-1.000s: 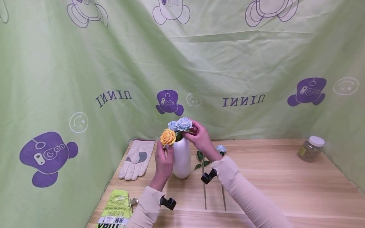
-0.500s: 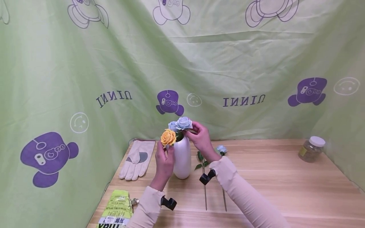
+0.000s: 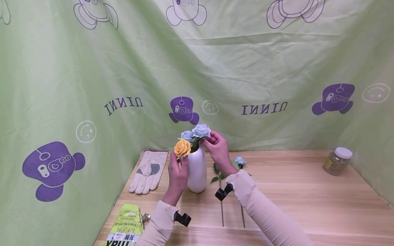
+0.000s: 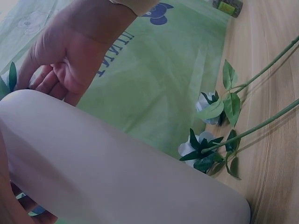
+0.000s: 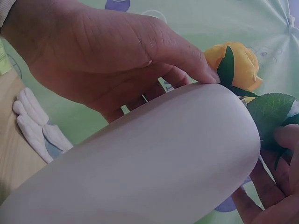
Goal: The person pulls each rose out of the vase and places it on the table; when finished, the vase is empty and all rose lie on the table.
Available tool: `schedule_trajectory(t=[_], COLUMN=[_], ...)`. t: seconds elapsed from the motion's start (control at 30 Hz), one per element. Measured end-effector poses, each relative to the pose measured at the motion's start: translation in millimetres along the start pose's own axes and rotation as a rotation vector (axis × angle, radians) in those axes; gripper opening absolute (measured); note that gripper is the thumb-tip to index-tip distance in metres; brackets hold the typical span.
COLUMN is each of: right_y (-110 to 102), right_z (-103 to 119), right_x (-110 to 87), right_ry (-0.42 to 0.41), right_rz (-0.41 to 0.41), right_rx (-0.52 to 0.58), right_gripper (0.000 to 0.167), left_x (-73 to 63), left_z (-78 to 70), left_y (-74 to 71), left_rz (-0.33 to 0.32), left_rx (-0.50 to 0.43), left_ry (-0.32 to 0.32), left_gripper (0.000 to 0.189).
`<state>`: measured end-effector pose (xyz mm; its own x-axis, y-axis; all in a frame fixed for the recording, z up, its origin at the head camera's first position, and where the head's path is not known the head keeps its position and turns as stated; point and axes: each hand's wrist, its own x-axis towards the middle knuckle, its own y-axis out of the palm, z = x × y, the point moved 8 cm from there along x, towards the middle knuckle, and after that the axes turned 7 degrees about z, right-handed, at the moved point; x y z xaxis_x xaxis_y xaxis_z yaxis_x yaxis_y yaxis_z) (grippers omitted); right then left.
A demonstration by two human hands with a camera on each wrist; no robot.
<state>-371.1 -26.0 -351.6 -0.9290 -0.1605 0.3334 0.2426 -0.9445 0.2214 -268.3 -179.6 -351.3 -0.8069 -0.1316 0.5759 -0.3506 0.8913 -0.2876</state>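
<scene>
A white vase (image 3: 197,171) stands on the table with a yellow rose (image 3: 182,147) and two blue roses at its mouth. My left hand (image 3: 178,174) is at the vase's left side, thumb and fingers around the base of the yellow rose; in the right wrist view the thumb (image 5: 205,72) meets its green sepals right at the rim. My right hand (image 3: 219,150) pinches the front blue rose (image 3: 201,131) just under its bloom. The other blue rose (image 3: 186,135) leans behind the yellow one. The stems inside the vase are hidden.
Two more blue roses lie right of the vase, one bloom (image 3: 240,160) showing past my right wrist. A pale work glove (image 3: 148,172) lies at the left, with a green-yellow packet (image 3: 126,222) nearer. A white-lidded jar (image 3: 337,161) stands at the far right. Green cloth (image 3: 246,75) hangs behind.
My right hand has shifted the front blue rose slightly up and to the right, opening more space between the blooms. My left hand and the yellow rose have barely moved.
</scene>
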Motion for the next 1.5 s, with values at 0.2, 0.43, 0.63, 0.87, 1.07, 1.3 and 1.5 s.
schedule_trajectory(t=[0.2,0.43,0.63,0.87,1.07,1.3,1.5], right_y=[0.5,1.9,3.4,3.7,2.8,2.6,1.8], right_z=[-1.2,-1.5,-2.7,-0.9,2.2,4.4,3.6], right_x=[0.1,-2.0,-3.4,-6.1,-7.6,-8.2,-6.6], right_ry=[-0.004,-0.004,-0.023,-0.058,-0.088,-0.100,-0.110], right_rz=[-0.024,-0.058,-0.081,-0.107,-0.122,-0.115,-0.118], right_rx=[0.020,0.070,0.091,0.083,0.055,0.023,0.006], right_gripper=[0.040,0.041,0.042,0.041,0.040,0.038,0.039], left_x=[0.2,0.0,-0.2,0.3,0.9,0.8,0.7], left_z=[1.1,2.2,2.3,0.6,0.1,-0.9,-0.3], left_y=[0.3,0.4,0.7,0.3,0.7,0.9,1.4], left_rz=[-0.004,0.000,0.006,0.006,0.013,0.010,0.007], left_rx=[-0.014,-0.018,-0.018,-0.011,-0.020,-0.019,-0.020], left_ry=[0.008,-0.006,-0.005,0.010,0.006,0.016,0.012], left_gripper=[0.044,0.042,0.043,0.042,0.042,0.043,0.043])
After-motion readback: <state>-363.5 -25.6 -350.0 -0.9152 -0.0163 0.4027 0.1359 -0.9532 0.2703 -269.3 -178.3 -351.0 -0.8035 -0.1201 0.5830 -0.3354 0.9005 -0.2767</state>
